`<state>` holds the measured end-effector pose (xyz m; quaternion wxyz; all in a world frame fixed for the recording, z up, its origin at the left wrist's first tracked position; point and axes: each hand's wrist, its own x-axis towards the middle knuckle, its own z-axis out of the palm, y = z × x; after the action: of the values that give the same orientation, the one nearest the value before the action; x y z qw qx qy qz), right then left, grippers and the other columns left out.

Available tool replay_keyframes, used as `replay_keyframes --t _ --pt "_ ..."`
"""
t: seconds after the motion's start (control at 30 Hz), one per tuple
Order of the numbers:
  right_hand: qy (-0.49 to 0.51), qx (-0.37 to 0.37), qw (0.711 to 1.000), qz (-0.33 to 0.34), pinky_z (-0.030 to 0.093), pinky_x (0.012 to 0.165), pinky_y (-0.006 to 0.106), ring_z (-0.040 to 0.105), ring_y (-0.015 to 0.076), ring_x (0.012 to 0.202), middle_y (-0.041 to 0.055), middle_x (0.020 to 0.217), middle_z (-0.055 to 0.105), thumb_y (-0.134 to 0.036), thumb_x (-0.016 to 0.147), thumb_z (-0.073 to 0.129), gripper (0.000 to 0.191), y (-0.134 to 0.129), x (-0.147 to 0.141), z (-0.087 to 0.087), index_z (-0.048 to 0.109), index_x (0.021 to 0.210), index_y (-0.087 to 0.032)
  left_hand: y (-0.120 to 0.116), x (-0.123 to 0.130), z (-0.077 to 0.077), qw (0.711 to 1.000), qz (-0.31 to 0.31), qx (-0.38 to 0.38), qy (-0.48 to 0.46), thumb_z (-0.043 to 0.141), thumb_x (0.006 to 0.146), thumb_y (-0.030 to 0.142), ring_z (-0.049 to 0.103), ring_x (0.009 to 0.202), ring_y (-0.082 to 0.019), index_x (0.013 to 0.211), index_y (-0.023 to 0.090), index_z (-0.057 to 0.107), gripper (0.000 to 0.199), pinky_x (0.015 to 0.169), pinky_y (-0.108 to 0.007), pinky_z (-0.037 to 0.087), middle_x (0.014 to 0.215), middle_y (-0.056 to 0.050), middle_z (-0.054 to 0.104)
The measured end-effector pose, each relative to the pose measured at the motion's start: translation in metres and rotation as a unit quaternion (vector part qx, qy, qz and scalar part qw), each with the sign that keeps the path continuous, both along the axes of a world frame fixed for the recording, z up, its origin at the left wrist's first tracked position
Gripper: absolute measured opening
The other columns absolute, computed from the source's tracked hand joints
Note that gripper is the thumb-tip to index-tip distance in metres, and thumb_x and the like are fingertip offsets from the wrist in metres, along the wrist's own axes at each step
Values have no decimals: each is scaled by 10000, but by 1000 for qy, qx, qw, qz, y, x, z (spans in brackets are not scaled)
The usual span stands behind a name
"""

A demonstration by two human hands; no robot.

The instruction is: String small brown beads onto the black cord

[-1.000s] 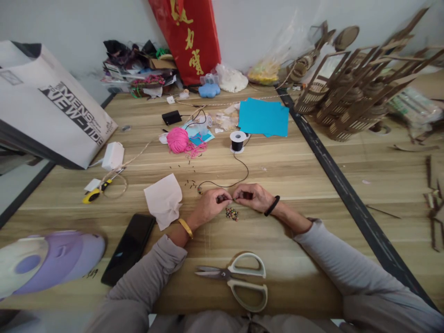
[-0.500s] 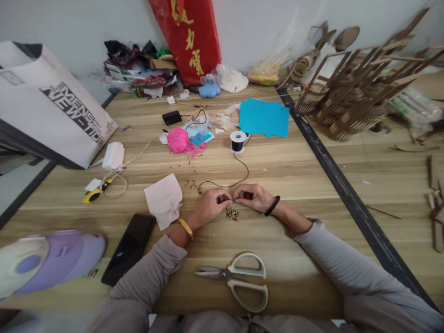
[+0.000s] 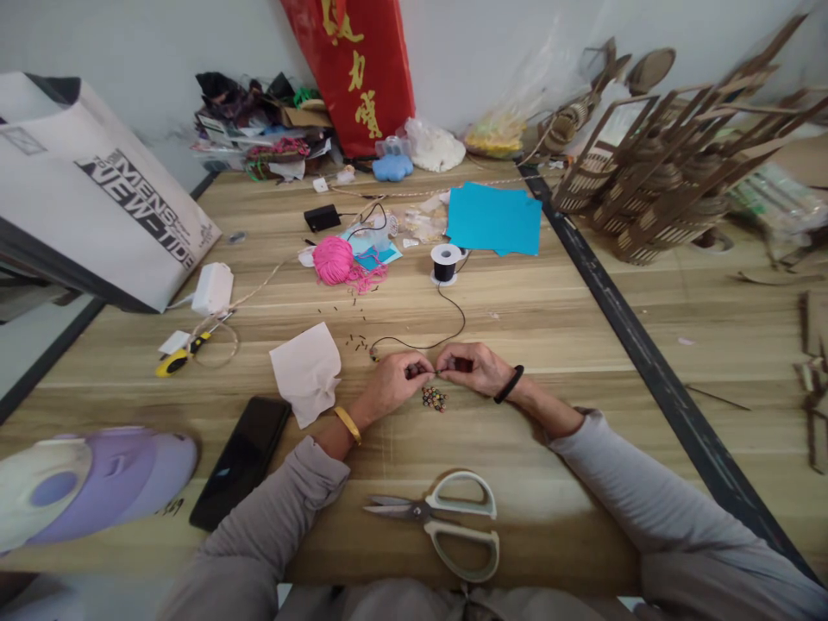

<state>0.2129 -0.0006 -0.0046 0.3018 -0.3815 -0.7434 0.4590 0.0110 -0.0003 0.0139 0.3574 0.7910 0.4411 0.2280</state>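
My left hand (image 3: 393,381) is closed in a pinch on a thin black cord (image 3: 464,321), whose run is hidden behind the fingers. Fingertip to fingertip with it, my right hand (image 3: 475,369) pinches something tiny; whether a bead or the cord's end is too small to tell. A few coloured beads (image 3: 373,353) sit on the cord by my left knuckles. Just below both hands lies a small pile of multicoloured beads (image 3: 435,398). The cord curves back to a white spool (image 3: 445,263) wound with black.
Scissors (image 3: 430,517) with pale handles lie nearest my body. On the left are a phone (image 3: 241,464), a paper tissue (image 3: 306,373), a yellow cutter (image 3: 185,354) and a purple-white bottle (image 3: 116,487). Pink yarn (image 3: 333,261) and blue sheets (image 3: 495,219) lie further back; bamboo lanterns (image 3: 666,190) stand right.
Both hands keep the same pinch, fingertips together over the bead pile. The whole view has shifted very slightly; nothing else has visibly moved.
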Motion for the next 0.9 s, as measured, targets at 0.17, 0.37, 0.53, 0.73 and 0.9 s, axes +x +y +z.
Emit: replay_keyframes --t 0.17,0.37,0.53,0.73,0.9 --pt "-3 -7 1000 -4 372 522 199 483 86 557 9 704 617 -308 808 641 173 0 0 0 645 822 -135 0 0 0 1000 2 -3 6 653 746 117 519 572 -97 744 138 674 30 575 -208 412 644 5 631" --pt "14 -9 1000 -5 372 518 196 473 81 550 2 692 610 -317 813 636 183 -1 1 1 644 822 -134 0 -1 0 1000 -3 -2 5 646 752 121 516 577 -94 750 138 672 32 579 -205 407 649 10 627" --pt "19 -9 1000 -4 367 515 202 469 82 547 5 694 611 -306 816 633 176 0 1 -1 648 817 -130 0 -1 0 1000 -3 -7 1 652 746 118 517 576 -95 747 137 675 30 583 -205 404 644 11 628" --pt "21 -7 1000 2 365 521 204 485 88 569 13 724 624 -285 816 635 153 1 1 -5 652 823 -133 -1 -1 -1 1000 -2 -13 -5 667 749 143 527 593 -100 747 135 684 19 588 -210 398 661 1 643" --pt "22 -11 1000 0 362 521 203 473 82 554 5 698 611 -280 817 633 149 1 1 -5 651 821 -131 -1 -1 0 1000 -2 -13 -13 668 758 153 522 593 -100 743 138 687 29 598 -213 401 643 8 629"
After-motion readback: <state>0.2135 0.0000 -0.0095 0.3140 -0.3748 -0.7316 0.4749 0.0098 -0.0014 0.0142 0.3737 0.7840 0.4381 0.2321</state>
